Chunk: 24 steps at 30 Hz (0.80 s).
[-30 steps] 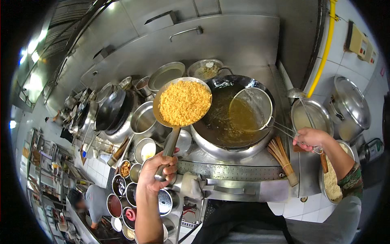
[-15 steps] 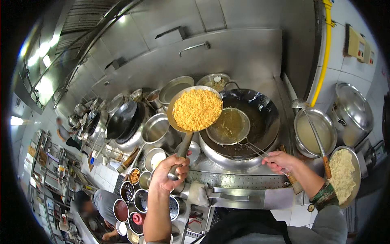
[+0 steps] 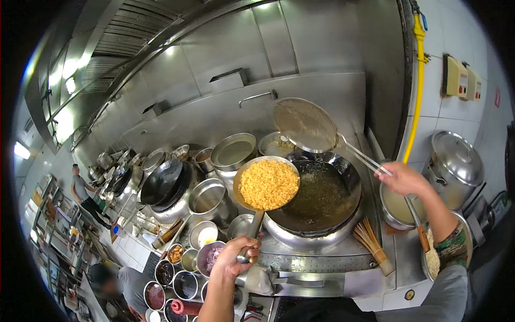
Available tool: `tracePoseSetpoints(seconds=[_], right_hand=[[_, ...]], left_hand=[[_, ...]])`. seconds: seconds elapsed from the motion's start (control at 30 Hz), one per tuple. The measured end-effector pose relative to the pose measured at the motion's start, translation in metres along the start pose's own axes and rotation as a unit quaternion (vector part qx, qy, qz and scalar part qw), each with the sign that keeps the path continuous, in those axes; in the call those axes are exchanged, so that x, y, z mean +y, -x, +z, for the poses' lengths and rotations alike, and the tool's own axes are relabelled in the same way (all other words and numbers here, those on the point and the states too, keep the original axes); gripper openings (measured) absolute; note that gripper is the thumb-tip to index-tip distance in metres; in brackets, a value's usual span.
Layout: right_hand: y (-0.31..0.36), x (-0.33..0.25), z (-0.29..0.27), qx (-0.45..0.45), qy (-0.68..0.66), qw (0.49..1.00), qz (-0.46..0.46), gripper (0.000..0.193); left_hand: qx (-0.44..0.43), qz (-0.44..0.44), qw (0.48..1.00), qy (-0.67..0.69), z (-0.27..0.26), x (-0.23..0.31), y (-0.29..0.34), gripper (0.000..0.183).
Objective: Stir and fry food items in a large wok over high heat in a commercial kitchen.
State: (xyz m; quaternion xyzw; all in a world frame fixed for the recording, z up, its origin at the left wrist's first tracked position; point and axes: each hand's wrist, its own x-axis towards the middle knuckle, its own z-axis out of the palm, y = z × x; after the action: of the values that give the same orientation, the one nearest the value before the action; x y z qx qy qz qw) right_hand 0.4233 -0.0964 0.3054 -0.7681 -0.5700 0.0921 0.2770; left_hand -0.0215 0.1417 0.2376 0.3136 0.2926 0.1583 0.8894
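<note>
My left hand [image 3: 235, 256] is closed round the handle of a round metal scoop [image 3: 257, 219]. Golden fried crumbs [image 3: 269, 184] fill the scoop, which hangs over the left rim of a dark wok [image 3: 351, 185]. Brownish oil [image 3: 316, 196] with small floating bits lies in the wok. My right hand [image 3: 402, 180] grips the thin wire handle of a fine mesh strainer [image 3: 304, 123]. The strainer is lifted above the wok's far side, tilted, and its mesh looks bare.
Right of the wok lie a bamboo brush [image 3: 374, 244], a pot of cloudy liquid [image 3: 394, 206] with a ladle across it, and a lidded pot [image 3: 456, 161]. Several bowls of ingredients [image 3: 185, 284] crowd the lower left. A person [image 3: 134, 287] works beyond them; another [image 3: 86, 193] stands farther off.
My right hand has raised the mesh strainer up and away from the oil. The scoop stays beside the wok in my left hand. The whole view has tilted upward.
</note>
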Motion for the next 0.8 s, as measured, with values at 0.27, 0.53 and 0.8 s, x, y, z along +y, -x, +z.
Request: tracePoseSetpoints(seconds=[0.27, 0.53, 0.8], right_hand=[[-0.008, -0.074, -0.037, 0.077, 0.345, 0.933, -0.073, 0.044], [0.011, -0.04, -0.014, 0.073, 0.219, 0.973, -0.019, 0.033], [0.023, 0.072, 0.034, 0.016, 0.126, 0.981, 0.149, 0.026]], left_hand=[[-0.084, -0.037, 0.995, 0.041, 0.008, -0.006, -0.025, 0.031], [-0.086, -0.068, 0.992, 0.066, 0.022, -0.01, -0.04, 0.041], [-0.074, -0.031, 0.997, 0.011, 0.035, 0.018, -0.026, 0.041]])
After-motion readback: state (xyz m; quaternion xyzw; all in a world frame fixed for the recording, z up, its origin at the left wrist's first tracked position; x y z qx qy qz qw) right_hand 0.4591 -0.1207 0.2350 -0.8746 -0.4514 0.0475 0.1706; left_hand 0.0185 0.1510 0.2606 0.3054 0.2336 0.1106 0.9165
